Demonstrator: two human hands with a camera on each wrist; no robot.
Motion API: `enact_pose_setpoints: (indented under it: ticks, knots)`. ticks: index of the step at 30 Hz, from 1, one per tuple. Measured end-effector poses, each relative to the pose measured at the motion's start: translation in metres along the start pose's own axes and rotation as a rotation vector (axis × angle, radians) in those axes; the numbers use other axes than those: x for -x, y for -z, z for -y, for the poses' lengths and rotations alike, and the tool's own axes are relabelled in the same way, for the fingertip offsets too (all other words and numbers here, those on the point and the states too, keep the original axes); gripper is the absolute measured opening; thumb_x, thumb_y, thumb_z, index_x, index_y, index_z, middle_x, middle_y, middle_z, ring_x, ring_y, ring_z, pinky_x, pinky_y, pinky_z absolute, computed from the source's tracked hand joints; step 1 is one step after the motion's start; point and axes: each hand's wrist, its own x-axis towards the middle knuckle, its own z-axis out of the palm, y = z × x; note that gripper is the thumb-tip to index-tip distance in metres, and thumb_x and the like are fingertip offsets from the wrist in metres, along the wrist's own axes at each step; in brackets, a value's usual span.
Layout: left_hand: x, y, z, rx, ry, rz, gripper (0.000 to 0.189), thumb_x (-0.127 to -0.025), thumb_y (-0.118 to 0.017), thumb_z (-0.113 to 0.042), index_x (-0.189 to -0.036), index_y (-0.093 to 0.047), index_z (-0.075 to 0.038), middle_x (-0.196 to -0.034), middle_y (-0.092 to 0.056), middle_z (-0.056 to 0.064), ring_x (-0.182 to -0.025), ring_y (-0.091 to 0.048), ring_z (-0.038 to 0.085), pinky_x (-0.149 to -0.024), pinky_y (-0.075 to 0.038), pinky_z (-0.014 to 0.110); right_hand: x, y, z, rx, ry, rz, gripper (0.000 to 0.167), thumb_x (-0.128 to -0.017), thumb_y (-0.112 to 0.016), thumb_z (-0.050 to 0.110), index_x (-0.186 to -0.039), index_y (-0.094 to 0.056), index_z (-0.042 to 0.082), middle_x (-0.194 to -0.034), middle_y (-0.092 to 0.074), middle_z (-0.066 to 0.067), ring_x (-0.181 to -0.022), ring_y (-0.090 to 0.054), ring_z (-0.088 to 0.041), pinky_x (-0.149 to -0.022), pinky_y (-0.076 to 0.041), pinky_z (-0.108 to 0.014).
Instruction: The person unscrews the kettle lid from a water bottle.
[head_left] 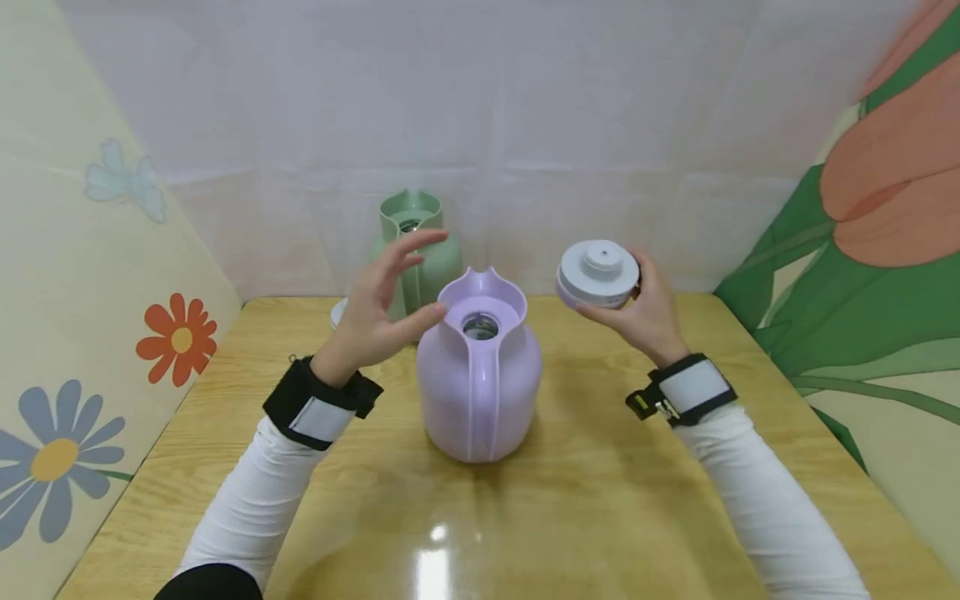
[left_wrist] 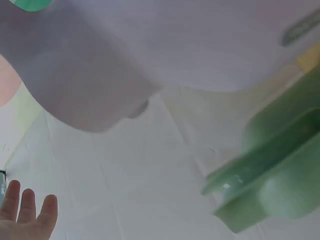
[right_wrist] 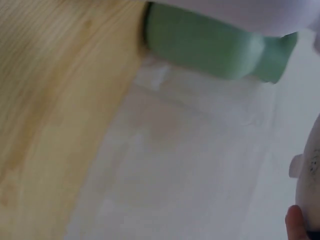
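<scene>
A lilac thermos jug (head_left: pixel 480 383) stands upright in the middle of the table, its round mouth uncovered and its handle toward me. In my right hand (head_left: pixel 651 318) I grip a thermos lid (head_left: pixel 598 275) by its edge, up in the air right of the jug. The lid's pale grey underside with a stepped round plug faces up; its rim is lilac. Only a slice of the lid (right_wrist: pixel 311 175) shows in the right wrist view. My left hand (head_left: pixel 369 321) hovers at the jug's left, fingers loosely bent and holding nothing, thumb near the rim.
Behind the lilac jug stands a green thermos jug (head_left: pixel 441 265), also without a lid, partly hidden by my left hand. A small white object (head_left: pixel 339 312) peeks out behind my left wrist. A pale curtain (head_left: pixel 600 108) backs the wooden table (head_left: pixel 600 500).
</scene>
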Motion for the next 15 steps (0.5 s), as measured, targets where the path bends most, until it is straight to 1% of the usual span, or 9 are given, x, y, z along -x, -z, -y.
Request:
enact_pose_setpoints:
  ticks: [3,4,5,6,8,11,12,13,15]
  knots:
    - [0.017,0.01,-0.003,0.036,0.032,-0.05,0.066,-0.084,-0.063,-0.031,-0.124,-0.037,0.015,-0.126,-0.044,0.027,-0.122,-0.038,0.029,-0.099,-0.032,0.045,0.002,-0.007,-0.024,-0.001,-0.088,-0.047,0.084,-0.064,-0.083,0.014,-0.13,-0.035,-0.002,-0.124,-0.046,-0.018,-0.111,-0.046,-0.029,-0.093,-0.037,-0.046]
    - [0.023,0.013,-0.003,0.045,0.044,-0.065,0.066,-0.084,-0.064,-0.03,-0.124,-0.037,0.015,-0.126,-0.044,0.027,-0.122,-0.038,0.029,-0.099,-0.032,0.045,0.003,-0.01,-0.032,0.0,-0.121,-0.06,0.084,-0.064,-0.083,0.015,-0.13,-0.034,-0.003,-0.124,-0.045,-0.019,-0.111,-0.045,-0.03,-0.094,-0.037,-0.046]
    - [0.028,0.016,-0.004,0.054,0.056,-0.081,0.066,-0.084,-0.064,-0.029,-0.124,-0.037,0.016,-0.126,-0.045,0.025,-0.122,-0.039,0.028,-0.099,-0.032,0.044,0.003,-0.013,-0.04,0.003,-0.155,-0.072,0.084,-0.064,-0.083,0.016,-0.13,-0.034,-0.003,-0.125,-0.045,-0.019,-0.112,-0.045,-0.03,-0.094,-0.036,-0.046]
    - [0.033,0.019,-0.004,0.06,0.066,-0.095,0.065,-0.084,-0.064,-0.028,-0.123,-0.037,0.017,-0.125,-0.045,0.026,-0.121,-0.039,0.028,-0.099,-0.032,0.043,0.004,-0.016,-0.047,0.004,-0.183,-0.08,0.085,-0.064,-0.082,0.017,-0.13,-0.033,-0.003,-0.125,-0.045,-0.02,-0.113,-0.044,-0.031,-0.095,-0.035,-0.046]
    - [0.042,0.024,-0.005,0.065,0.074,-0.122,0.065,-0.085,-0.064,-0.029,-0.122,-0.038,0.018,-0.125,-0.047,0.022,-0.12,-0.041,0.028,-0.099,-0.033,0.042,0.005,-0.022,-0.06,0.012,-0.231,-0.099,0.086,-0.064,-0.082,0.018,-0.131,-0.032,-0.003,-0.126,-0.044,-0.02,-0.113,-0.043,-0.031,-0.096,-0.033,-0.045]
    - [0.053,0.028,-0.006,0.087,0.074,-0.152,0.061,-0.086,-0.063,-0.026,-0.121,-0.039,0.018,-0.124,-0.05,0.015,-0.119,-0.043,0.027,-0.099,-0.033,0.041,0.008,-0.028,-0.077,0.025,-0.276,-0.12,0.087,-0.064,-0.082,0.017,-0.131,-0.031,-0.005,-0.127,-0.043,-0.022,-0.114,-0.042,-0.033,-0.097,-0.031,-0.046]
    - [0.056,0.029,-0.007,0.095,0.072,-0.158,0.06,-0.086,-0.063,-0.026,-0.121,-0.039,0.018,-0.123,-0.051,0.015,-0.118,-0.043,0.027,-0.099,-0.034,0.041,0.009,-0.03,-0.083,0.031,-0.284,-0.123,0.087,-0.064,-0.082,0.016,-0.131,-0.031,-0.005,-0.126,-0.043,-0.023,-0.114,-0.042,-0.034,-0.097,-0.031,-0.046]
    - [0.058,0.03,-0.006,0.106,0.069,-0.167,0.059,-0.087,-0.062,-0.026,-0.12,-0.04,0.017,-0.123,-0.052,0.011,-0.118,-0.044,0.027,-0.099,-0.034,0.041,0.008,-0.033,-0.089,0.034,-0.291,-0.127,0.086,-0.063,-0.083,0.015,-0.13,-0.032,-0.006,-0.126,-0.044,-0.023,-0.114,-0.042,-0.034,-0.097,-0.031,-0.046]
    - [0.062,0.032,-0.006,0.125,0.066,-0.178,0.058,-0.087,-0.061,-0.027,-0.12,-0.041,0.016,-0.122,-0.053,0.011,-0.117,-0.045,0.027,-0.098,-0.034,0.041,0.006,-0.037,-0.102,0.047,-0.307,-0.119,0.087,-0.063,-0.083,0.015,-0.13,-0.032,-0.007,-0.126,-0.043,-0.025,-0.114,-0.042,-0.036,-0.098,-0.031,-0.047]
